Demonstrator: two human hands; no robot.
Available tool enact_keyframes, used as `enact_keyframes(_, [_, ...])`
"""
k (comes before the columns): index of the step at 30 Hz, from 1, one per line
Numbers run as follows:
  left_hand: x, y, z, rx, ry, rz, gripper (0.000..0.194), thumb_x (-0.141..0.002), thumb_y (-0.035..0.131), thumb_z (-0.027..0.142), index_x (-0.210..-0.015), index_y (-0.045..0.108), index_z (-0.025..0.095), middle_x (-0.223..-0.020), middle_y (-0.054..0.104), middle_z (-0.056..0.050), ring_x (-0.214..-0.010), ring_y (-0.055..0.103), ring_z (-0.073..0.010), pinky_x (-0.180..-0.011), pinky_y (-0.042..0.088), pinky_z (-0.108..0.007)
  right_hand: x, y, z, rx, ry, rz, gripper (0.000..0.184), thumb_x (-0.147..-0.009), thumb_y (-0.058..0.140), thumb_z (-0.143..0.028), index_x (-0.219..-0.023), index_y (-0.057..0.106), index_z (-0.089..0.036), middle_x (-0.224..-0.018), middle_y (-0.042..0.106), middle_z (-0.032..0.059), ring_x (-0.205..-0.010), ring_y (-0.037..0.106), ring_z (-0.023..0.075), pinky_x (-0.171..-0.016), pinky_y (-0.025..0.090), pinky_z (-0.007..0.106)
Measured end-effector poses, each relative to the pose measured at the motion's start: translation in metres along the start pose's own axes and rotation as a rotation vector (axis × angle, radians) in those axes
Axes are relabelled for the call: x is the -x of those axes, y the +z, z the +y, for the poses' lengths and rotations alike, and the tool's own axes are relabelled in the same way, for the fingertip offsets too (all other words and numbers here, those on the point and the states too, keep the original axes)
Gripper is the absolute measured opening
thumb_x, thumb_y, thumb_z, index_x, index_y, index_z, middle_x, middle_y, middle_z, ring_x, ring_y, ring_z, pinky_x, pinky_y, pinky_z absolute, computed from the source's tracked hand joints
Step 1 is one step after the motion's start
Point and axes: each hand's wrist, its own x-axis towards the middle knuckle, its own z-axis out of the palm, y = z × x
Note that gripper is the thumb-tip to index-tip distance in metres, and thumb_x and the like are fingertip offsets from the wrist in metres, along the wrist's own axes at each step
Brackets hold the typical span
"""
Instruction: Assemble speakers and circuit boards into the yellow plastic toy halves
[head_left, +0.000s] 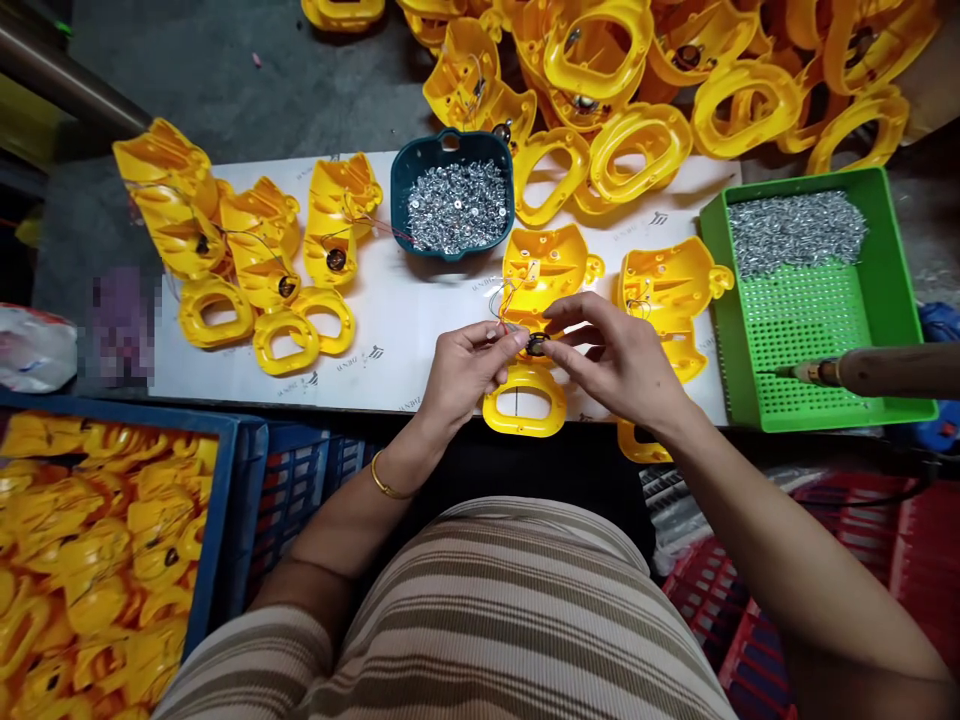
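My left hand [480, 365] is closed in a pinch on thin wires [504, 312] at the left side of a yellow plastic shell [551, 262]. Just right of those fingertips is a small round black speaker [537, 345], in the lower part of the shell. My right hand [619, 355] curves over from the right, its thumb and forefinger at the speaker's edge; the other fingers are bent and partly hidden. A yellow oval ring [525, 425] lies at the table's front edge below my hands. Beside my right hand sits a second yellow shell [664, 275], partly covered by it.
A dark green bowl of screws [401, 215] stands behind my left hand. To the right is a green basket [892, 270] of metal pieces, with a screwdriver [832, 372] over it. Yellow shells [262, 230] stand left; more pile up behind. A blue crate [225, 500] is front left.
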Motion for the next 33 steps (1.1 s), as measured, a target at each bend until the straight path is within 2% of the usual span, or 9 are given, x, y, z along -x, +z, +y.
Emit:
enact_keyframes(4, [-0.001,-0.002,-0.001,0.031,-0.052,-0.006,0.039,-0.068,0.081,0.049,-0.070,0.059,0.016,-0.045,0.047,0.008,-0.036,0.036,-0.0021,-0.033,0.024,-0.014,0.009,0.008,0.000,0.186,-0.156,0.076,0.028,-0.094,0.058,-0.038,-0.112,0.066,-0.018,-0.100,0.070,0.0072,-0.082,0.068,0.0166,-0.067,0.056,0.026])
enact_keyframes(8, [-0.001,-0.004,-0.002,0.016,-0.051,-0.010,0.038,-0.068,0.081,0.047,-0.069,0.060,0.016,-0.047,0.049,0.008,-0.037,0.040,-0.0024,-0.034,0.029,-0.014,0.012,0.011,0.002,0.309,-0.192,0.116,0.026,-0.096,0.055,-0.036,-0.110,0.069,-0.019,-0.102,0.070,0.0077,-0.088,0.068,0.0179,-0.069,0.054,0.027])
enact_keyframes(11, [-0.001,-0.006,-0.006,-0.067,0.055,0.015,0.034,-0.069,0.081,0.044,-0.079,0.066,0.016,-0.058,0.057,0.005,-0.044,0.048,-0.0040,-0.038,0.036,-0.014,0.012,0.013,0.003,0.355,-0.087,0.166,0.026,-0.093,0.060,-0.038,-0.106,0.071,-0.019,-0.103,0.068,0.0084,-0.083,0.066,0.0178,-0.062,0.049,0.027])
enact_keyframes(14, [-0.002,-0.009,-0.014,-0.242,0.298,0.114,0.028,-0.074,0.078,0.038,-0.090,0.070,0.016,-0.084,0.066,-0.002,-0.063,0.060,-0.0075,-0.053,0.050,-0.017,0.010,0.014,0.001,0.438,0.047,0.176,0.022,-0.090,0.065,-0.036,-0.103,0.072,-0.020,-0.094,0.068,0.0055,-0.072,0.063,0.0159,-0.059,0.043,0.027])
enact_keyframes(16, [-0.002,-0.010,-0.020,-0.356,0.428,0.163,0.024,-0.076,0.076,0.032,-0.094,0.072,0.017,-0.104,0.065,-0.006,-0.078,0.063,-0.0099,-0.064,0.055,-0.019,0.008,0.017,-0.002,0.508,0.118,0.135,0.021,-0.090,0.064,-0.036,-0.103,0.072,-0.021,-0.089,0.069,0.0033,-0.068,0.062,0.0160,-0.058,0.040,0.028])
enact_keyframes(19, [-0.003,-0.010,-0.026,-0.419,0.472,0.135,0.026,-0.078,0.075,0.026,-0.102,0.071,0.018,-0.121,0.059,-0.008,-0.088,0.064,-0.0117,-0.070,0.057,-0.020,0.003,0.022,-0.007,0.627,0.199,0.088,0.025,-0.092,0.062,-0.040,-0.105,0.072,-0.021,-0.093,0.071,0.0037,-0.071,0.064,0.0183,-0.053,0.031,0.027])
enact_keyframes(24, [-0.003,-0.009,-0.029,-0.391,0.493,0.084,0.025,-0.079,0.071,0.018,-0.103,0.067,0.018,-0.114,0.060,-0.005,-0.073,0.060,-0.0058,-0.060,0.054,-0.014,-0.002,0.031,-0.007,0.735,0.215,0.085,0.024,-0.093,0.060,-0.041,-0.107,0.072,-0.025,-0.097,0.072,0.0024,-0.081,0.066,0.0199,-0.052,0.020,0.028])
enact_keyframes(28, [-0.002,-0.008,-0.032,-0.355,0.463,0.108,0.021,-0.077,0.072,0.018,-0.094,0.060,0.018,-0.100,0.058,0.000,-0.070,0.059,-0.0053,-0.056,0.053,-0.013,-0.002,0.034,-0.005,0.768,0.213,0.067,0.024,-0.094,0.059,-0.040,-0.106,0.072,-0.025,-0.096,0.071,0.0020,-0.086,0.064,0.0186,-0.053,0.019,0.029])
enact_keyframes(33, [-0.004,-0.005,-0.037,-0.258,0.382,0.124,0.028,-0.077,0.072,0.020,-0.091,0.049,0.020,-0.090,0.056,0.002,-0.065,0.058,-0.0050,-0.057,0.053,-0.014,-0.005,0.033,-0.007,0.800,0.209,0.051,0.024,-0.095,0.058,-0.039,-0.106,0.073,-0.025,-0.097,0.071,0.0024,-0.088,0.064,0.0188,-0.053,0.019,0.029])
